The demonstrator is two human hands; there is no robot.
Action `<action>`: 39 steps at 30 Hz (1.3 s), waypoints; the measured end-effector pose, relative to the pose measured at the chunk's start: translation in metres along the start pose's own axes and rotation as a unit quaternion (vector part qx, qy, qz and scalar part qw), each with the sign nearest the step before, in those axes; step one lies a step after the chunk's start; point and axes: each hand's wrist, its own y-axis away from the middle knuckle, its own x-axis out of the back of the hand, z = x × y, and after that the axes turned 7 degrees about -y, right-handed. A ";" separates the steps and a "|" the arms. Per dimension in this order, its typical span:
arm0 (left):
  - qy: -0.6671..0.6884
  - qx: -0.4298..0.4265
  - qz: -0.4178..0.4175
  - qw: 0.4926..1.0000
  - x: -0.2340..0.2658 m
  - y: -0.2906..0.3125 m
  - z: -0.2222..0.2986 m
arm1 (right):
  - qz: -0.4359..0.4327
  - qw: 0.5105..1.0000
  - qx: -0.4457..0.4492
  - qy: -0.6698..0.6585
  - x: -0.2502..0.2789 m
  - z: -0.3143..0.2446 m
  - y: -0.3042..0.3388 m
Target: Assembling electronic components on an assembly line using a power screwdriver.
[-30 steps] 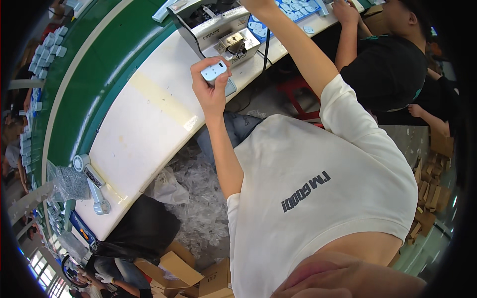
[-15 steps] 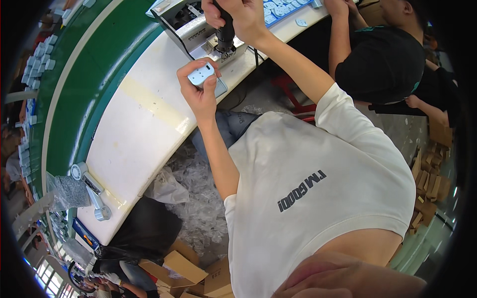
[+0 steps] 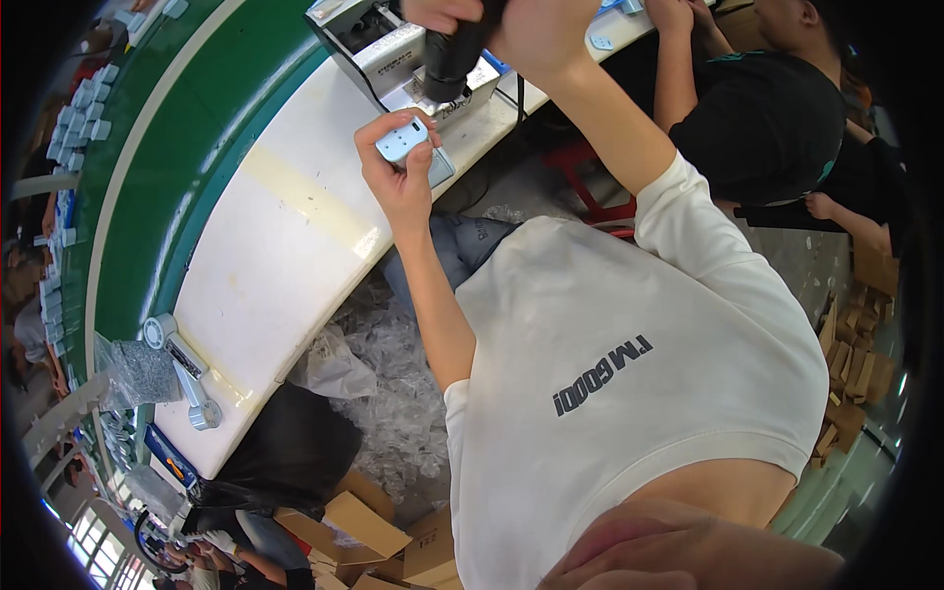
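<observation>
My left hand [image 3: 395,182] is closed round a pale blue plastic housing [image 3: 402,141], which has a dark slot and small holes on its face. It holds the piece just over the front edge of the white table. At the top of the view my right hand [image 3: 539,39] grips a black power screwdriver [image 3: 452,65], its nose pointing down. The tip of the screwdriver hangs in front of a metal box-like machine [image 3: 391,61], apart from the housing. Part of the right hand is cut off by the frame's top edge.
A green conveyor belt [image 3: 138,211] curves along the far side of the white table [image 3: 261,251]. Pale blue handheld devices [image 3: 187,369] lie by a bag at the table's left end. Clear plastic bags [image 3: 393,413] and cardboard boxes [image 3: 364,526] fill the floor. A co-worker [image 3: 757,128] sits at right.
My right hand has lifted the screwdriver up from the metal machine, and it now looks larger in view. My left hand has stayed nearly in place with the housing.
</observation>
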 end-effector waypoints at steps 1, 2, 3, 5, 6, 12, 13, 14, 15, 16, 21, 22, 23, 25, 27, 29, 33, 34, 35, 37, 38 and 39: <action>0.001 0.002 0.003 1.000 0.000 0.000 0.000 | 0.003 0.998 -0.007 -0.055 -0.009 -0.004 -0.006; 0.001 0.001 0.001 1.000 0.000 0.000 0.000 | 0.006 0.994 -0.013 -0.110 -0.022 -0.006 -0.012; 0.005 0.006 0.004 1.000 -0.001 0.000 0.001 | -0.006 0.996 -0.010 -0.087 -0.024 0.002 -0.016; 0.007 0.010 0.009 1.000 -0.001 0.001 0.000 | 0.001 1.000 -0.005 -0.010 -0.037 0.008 -0.024; 0.016 0.010 0.006 1.000 0.000 0.001 -0.001 | 0.000 1.000 -0.005 -0.012 -0.043 0.005 -0.024; 0.032 0.018 0.003 0.999 -0.001 0.002 -0.001 | 0.035 0.987 -0.104 0.119 -0.052 0.002 -0.019; 0.032 0.022 0.002 0.999 -0.001 0.003 -0.001 | 0.035 0.987 -0.105 0.118 -0.050 0.005 -0.019; 0.033 0.023 0.002 0.999 -0.001 0.002 -0.001 | 0.020 0.989 -0.088 0.120 -0.046 0.009 -0.020; 0.032 0.023 0.001 0.999 0.000 0.002 -0.001 | 0.005 0.990 -0.071 0.123 -0.043 0.013 -0.020; 0.031 0.022 0.000 0.999 0.000 0.002 0.000 | 0.006 0.990 -0.072 0.124 -0.041 0.015 -0.020; 0.030 0.023 0.001 0.999 0.001 0.002 -0.002 | -0.023 0.997 -0.060 0.053 -0.041 0.023 -0.019; 0.030 0.023 -0.001 0.999 0.000 0.002 -0.003 | -0.021 0.997 -0.060 0.054 -0.041 0.023 -0.019; 0.029 0.024 -0.001 0.999 0.001 0.003 -0.002 | -0.023 0.997 -0.060 0.047 -0.042 0.025 -0.018; 0.027 0.029 0.005 0.999 0.001 0.004 -0.002 | -0.023 0.997 -0.059 0.040 -0.042 0.027 -0.016; 0.030 0.028 0.005 0.999 -0.001 0.003 0.000 | -0.007 0.995 -0.075 0.064 -0.044 0.025 -0.017; 0.032 0.027 0.006 0.999 -0.002 0.003 0.001 | -0.028 0.996 -0.042 0.070 -0.040 0.027 -0.019; 0.024 0.021 0.007 0.999 -0.002 0.003 0.001 | -0.040 0.996 0.024 0.078 -0.044 0.031 -0.018; 0.023 0.021 0.011 0.999 -0.002 0.004 0.001 | -0.040 0.996 0.024 0.077 -0.044 0.031 -0.017; 0.024 0.020 0.008 0.999 -0.002 0.003 0.001 | -0.047 0.997 0.013 0.063 -0.043 0.029 -0.017; 0.027 0.015 -0.001 1.000 -0.003 0.002 0.000 | -0.054 0.997 0.004 0.052 -0.040 0.020 -0.013; 0.028 0.014 -0.002 1.000 -0.002 0.002 0.000 | -0.024 0.999 -0.017 0.041 -0.036 0.011 -0.006; 0.015 0.006 0.002 1.000 -0.002 0.002 0.001 | 0.004 0.999 -0.040 0.029 -0.033 0.006 -0.002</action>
